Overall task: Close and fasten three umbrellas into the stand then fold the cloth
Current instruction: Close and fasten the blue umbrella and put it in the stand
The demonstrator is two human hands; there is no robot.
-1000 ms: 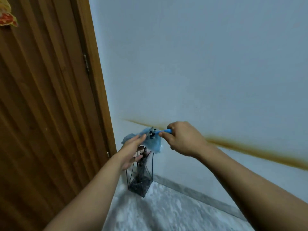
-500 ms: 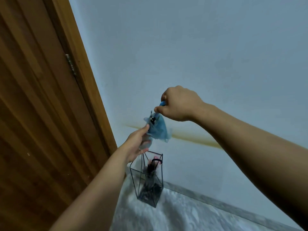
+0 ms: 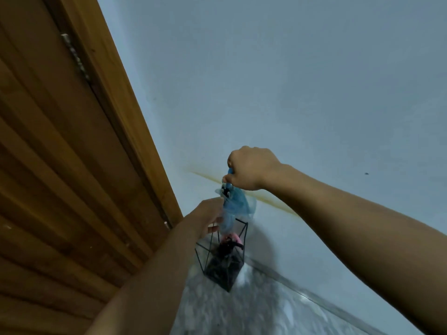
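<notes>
Both hands were on the blue umbrella (image 3: 235,204): the right hand (image 3: 249,169) fisted around its handle at the top, the left hand (image 3: 210,217) cupping the bunched canopy just below. Directly beneath them stood the wire stand (image 3: 223,259), already holding a pink umbrella (image 3: 232,238).

Dim, flat, bluish indoor light, no glare. Soft round shadow on the wall (image 3: 261,245) just below the right hand (image 3: 250,169). Motion-smeared floor (image 3: 242,308) beneath both forearms. Blurred, muddy detail around the left hand (image 3: 209,217). Wide-angle bowing of the door frame (image 3: 116,93) far left.
</notes>
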